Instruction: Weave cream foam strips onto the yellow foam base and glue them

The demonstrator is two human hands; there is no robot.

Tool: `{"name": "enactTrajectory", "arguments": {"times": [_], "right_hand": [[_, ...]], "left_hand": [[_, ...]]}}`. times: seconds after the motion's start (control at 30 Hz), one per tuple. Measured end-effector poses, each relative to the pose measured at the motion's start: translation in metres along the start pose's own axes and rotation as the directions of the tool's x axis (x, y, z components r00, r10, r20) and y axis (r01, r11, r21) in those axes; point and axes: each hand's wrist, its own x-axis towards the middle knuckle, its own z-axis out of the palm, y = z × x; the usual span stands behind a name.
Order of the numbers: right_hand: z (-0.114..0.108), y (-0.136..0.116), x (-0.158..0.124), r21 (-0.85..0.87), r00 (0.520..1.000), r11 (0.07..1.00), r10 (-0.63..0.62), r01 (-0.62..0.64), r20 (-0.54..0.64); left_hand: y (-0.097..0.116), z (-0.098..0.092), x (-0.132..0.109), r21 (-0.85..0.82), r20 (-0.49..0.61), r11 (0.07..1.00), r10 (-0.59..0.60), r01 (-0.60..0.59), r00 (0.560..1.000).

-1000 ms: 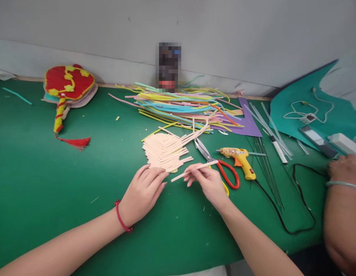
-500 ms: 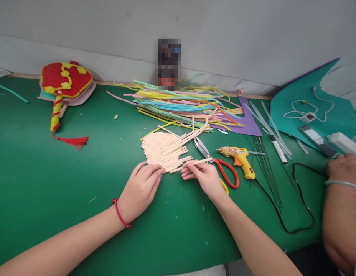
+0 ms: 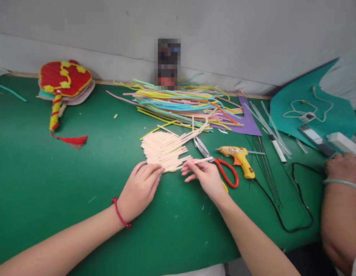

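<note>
A leaf-shaped panel of cream pipe cleaners [image 3: 163,147] lies on the green table, its strips slanting in a V pattern with loose ends on the right. My left hand [image 3: 145,180] is closed at the panel's lower edge, fingers together and resting on the strips. Pinched between the thumb and fingers of my right hand [image 3: 202,174] is a cream pipe cleaner [image 3: 206,159], running over the panel's lower right. The rest of that strip is partly hidden by the fingers. Scissors with red handles [image 3: 234,178] lie just beyond my right hand.
A yellow glue gun [image 3: 243,163] with a black cord lies to the right, near wires and glue sticks [image 3: 277,147]. Behind the panel is a heap of coloured pipe cleaners [image 3: 172,101]. A red fan [image 3: 65,78] lies back left. Another person's arm [image 3: 340,207] rests at the right edge.
My right hand's fingers have shifted slightly on the cream pipe cleaner, and its near end now lies closer to the panel's lower edge. My left hand stays in place.
</note>
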Motion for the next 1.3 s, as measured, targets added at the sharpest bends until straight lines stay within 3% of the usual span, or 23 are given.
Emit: {"name": "enactTrajectory", "arguments": {"times": [0.2, 0.47, 0.63, 0.8, 0.97, 1.17, 1.3], "right_hand": [[-0.009, 0.002, 0.004, -0.033, 0.996, 0.999, -0.029, 0.026, -0.086], [-0.004, 0.000, 0.001, -0.048, 1.000, 0.998, -0.029, 0.029, 0.012], [-0.009, 0.001, 0.005, -0.060, 0.998, 0.998, -0.032, 0.028, -0.059], [-0.012, 0.000, 0.006, -0.062, 1.000, 0.998, -0.007, 0.008, 0.005], [-0.021, -0.004, 0.008, 0.005, 0.997, 1.000, 0.022, -0.022, -0.075], [-0.007, -0.001, 0.006, 0.042, 0.991, 0.991, 0.121, -0.123, 0.052], [0.001, 0.005, 0.008, 0.058, 0.986, 0.986, 0.155, -0.158, 0.057]], "left_hand": [[0.000, -0.001, 0.000, 0.003, -0.003, 1.000, 0.001, -0.001, 1.000], [0.000, -0.001, 0.000, -0.029, 0.001, 0.999, -0.028, 0.028, 1.000], [0.001, -0.001, 0.000, -0.037, -0.004, 0.999, -0.033, 0.033, 0.999], [0.000, -0.001, 0.000, -0.035, -0.002, 0.999, -0.032, 0.032, 0.999], [0.000, -0.001, 0.000, -0.031, -0.001, 0.999, -0.025, 0.024, 1.000], [0.000, 0.000, 0.000, -0.023, 0.004, 0.999, -0.028, 0.028, 1.000], [0.000, -0.001, 0.001, -0.037, 0.004, 0.999, -0.033, 0.033, 0.999]]}}
